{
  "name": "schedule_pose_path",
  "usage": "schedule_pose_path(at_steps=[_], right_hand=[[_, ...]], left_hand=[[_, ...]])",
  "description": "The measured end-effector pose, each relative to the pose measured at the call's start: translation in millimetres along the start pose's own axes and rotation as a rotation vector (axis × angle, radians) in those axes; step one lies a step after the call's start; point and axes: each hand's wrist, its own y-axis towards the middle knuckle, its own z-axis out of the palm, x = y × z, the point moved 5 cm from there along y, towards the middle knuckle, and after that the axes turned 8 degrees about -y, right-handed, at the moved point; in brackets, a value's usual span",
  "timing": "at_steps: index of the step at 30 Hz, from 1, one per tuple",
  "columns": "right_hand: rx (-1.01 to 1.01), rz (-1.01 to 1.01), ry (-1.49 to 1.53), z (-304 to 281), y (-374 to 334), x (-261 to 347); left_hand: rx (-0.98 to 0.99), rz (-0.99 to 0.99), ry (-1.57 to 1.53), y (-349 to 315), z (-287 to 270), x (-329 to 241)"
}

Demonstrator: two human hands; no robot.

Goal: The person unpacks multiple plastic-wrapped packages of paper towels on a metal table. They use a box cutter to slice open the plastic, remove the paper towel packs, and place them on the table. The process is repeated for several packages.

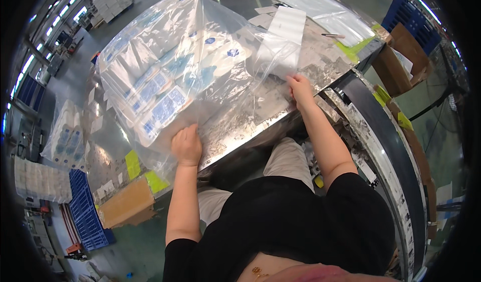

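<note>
A large clear plastic bag (pixel 200 19) lies on the metal table (pixel 235 131), around several white packs with blue print (pixel 165 106). Its mouth spreads toward me and to the right. My left hand (pixel 187 144) is closed on the bag's near edge, close to the front row of packs. Farther right, my right hand (pixel 300 89) pinches the bag's right edge above the table's front edge. Film stretches between the two hands. The fingertips of the left hand are partly hidden.
Flat clear bags (pixel 315 6) and a white strip (pixel 288 29) lie at the table's far right, beside a pen-like tool (pixel 332 35). A black conveyor belt (pixel 381 121) curves along my right. An open cardboard box (pixel 401 61) stands beyond it. Blue pallets (pixel 87 212) are at the left.
</note>
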Motion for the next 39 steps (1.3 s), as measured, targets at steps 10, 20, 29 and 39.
schedule_pose_path(at_steps=[10,20,29,39], right_hand=[[0.191,0.037,-0.023,-18,-29,-1],[0.406,0.242,-0.098,-114,-128,9],[0.452,0.404,0.602,-24,-126,-3],[0.772,0.483,0.962,-46,-146,-1]], left_hand=[[0.009,0.018,-0.019,1,5,3],[-0.016,0.011,-0.138,4,-3,-2],[0.048,-0.02,-0.132,0,-3,2],[0.06,-0.579,-0.632,8,-20,6]])
